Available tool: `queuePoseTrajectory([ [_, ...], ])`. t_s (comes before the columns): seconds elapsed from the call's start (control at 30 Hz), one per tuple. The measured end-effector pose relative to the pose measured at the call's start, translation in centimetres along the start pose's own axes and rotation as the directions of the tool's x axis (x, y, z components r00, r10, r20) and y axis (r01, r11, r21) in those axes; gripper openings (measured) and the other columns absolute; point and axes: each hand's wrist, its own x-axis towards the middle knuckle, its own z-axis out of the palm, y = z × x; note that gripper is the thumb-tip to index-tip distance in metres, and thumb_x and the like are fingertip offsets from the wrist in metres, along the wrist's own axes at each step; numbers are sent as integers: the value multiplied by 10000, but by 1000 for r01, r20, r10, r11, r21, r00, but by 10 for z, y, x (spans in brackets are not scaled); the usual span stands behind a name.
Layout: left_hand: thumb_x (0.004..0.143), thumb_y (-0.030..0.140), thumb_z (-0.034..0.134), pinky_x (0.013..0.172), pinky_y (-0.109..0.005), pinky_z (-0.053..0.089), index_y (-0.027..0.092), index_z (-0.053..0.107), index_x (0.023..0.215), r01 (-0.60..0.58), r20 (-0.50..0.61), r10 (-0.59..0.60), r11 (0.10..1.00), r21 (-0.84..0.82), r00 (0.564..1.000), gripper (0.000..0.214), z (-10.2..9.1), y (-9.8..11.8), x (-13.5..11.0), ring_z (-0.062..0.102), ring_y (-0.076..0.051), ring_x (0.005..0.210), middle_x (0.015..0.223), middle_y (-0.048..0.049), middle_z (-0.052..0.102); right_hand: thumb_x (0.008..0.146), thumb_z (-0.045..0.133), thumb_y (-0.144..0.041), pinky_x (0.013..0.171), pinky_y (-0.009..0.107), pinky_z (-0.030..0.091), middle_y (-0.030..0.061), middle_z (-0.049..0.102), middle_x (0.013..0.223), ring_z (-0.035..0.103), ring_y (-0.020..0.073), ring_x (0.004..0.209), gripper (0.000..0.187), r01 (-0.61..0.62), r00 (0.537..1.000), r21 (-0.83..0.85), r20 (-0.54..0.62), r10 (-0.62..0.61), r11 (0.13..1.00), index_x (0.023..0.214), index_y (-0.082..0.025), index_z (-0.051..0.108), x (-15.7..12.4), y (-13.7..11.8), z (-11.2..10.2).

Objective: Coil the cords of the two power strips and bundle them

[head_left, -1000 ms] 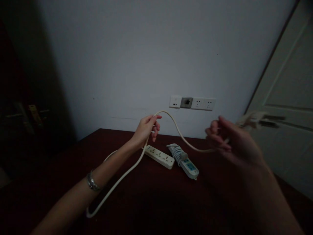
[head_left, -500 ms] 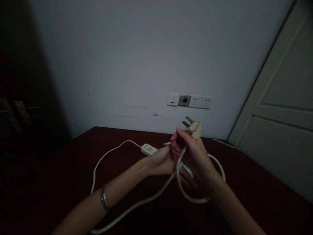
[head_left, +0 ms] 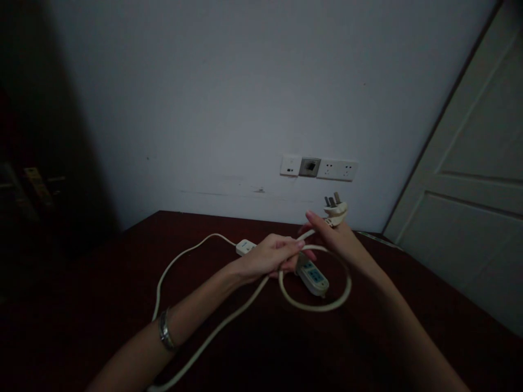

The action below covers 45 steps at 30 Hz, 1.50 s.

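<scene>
The left hand (head_left: 273, 255) pinches the white cable (head_left: 316, 308) where its loop closes, above the dark red table (head_left: 122, 277); the right hand (head_left: 333, 237) is beside the three-pin plug (head_left: 335, 209), its grip partly hidden, so closure cannot be determined

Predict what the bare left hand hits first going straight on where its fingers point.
Past the cream-coloured, round flexible cord it pinches, the left hand would probably meet the bare right hand first, though the depth between them is unclear.
</scene>
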Motion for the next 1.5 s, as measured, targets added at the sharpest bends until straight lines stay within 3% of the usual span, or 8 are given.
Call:
queuePoseTrajectory([
  [0.2,883,402,404,333,-159,182,130,515,799,-140,-337,116,989,-47,934,305,-31,4,2,212,-33,349,453,97,251,724,619,-465,462,216,413,7,604,554,537,106,464,343,-135,916,23,384,116,991,815,-135,652,-1,0,-11],
  [0.47,860,296,426,350,-153,323,177,314,1197,20,-410,115,950,311,905,374,-59,4,-1,405,-51,343,565,87,460,811,514,-440,502,244,401,8,594,550,535,134,517,316,76,995,-208,72,-62,975,822,-151,640,4,7,-8],
  [0.63,819,294,493,381,-184,385,146,417,1181,65,-377,109,905,420,920,398,-61,1,-1,487,-68,395,660,38,497,891,401,-368,598,268,396,74,637,775,558,164,667,331,325,913,-677,42,-405,661,927,-158,654,7,20,-8],
  [0.8,813,329,516,398,-190,380,129,559,1104,69,-276,91,851,521,957,356,-59,1,-1,478,-73,420,616,18,519,914,357,-364,543,256,370,90,636,855,569,168,654,356,237,854,-889,-2,-521,392,1046,-178,630,7,28,-7],
  [1.03,813,410,521,411,-188,381,112,639,818,42,-152,15,930,364,988,320,-56,3,-1,479,-73,411,522,22,499,862,465,-375,648,277,444,89,676,861,605,179,730,313,356,847,-654,-76,-526,667,944,-173,689,20,46,-8],
  [1.23,765,321,588,354,-174,286,87,619,754,44,-156,-39,998,33,987,236,-60,-2,2,417,-54,336,460,46,441,768,561,-407,710,314,475,85,696,914,623,200,793,328,256,949,-206,-132,-286,944,928,-161,709,26,54,1],
  [1.37,784,305,554,326,-165,161,91,568,713,-77,-228,29,976,-204,973,227,-59,-14,9,299,-15,295,465,70,360,750,575,-411,735,315,469,77,692,913,616,201,824,353,154,986,-92,-44,-159,984,948,-147,699,27,55,0],
  [1.5,808,273,508,331,-162,134,108,523,716,-145,-363,27,942,-303,932,189,-54,-22,15,239,-1,287,490,81,326,752,584,-441,662,282,446,72,661,853,575,161,715,350,180,935,-295,-244,-256,938,924,-154,686,22,45,-1],
])
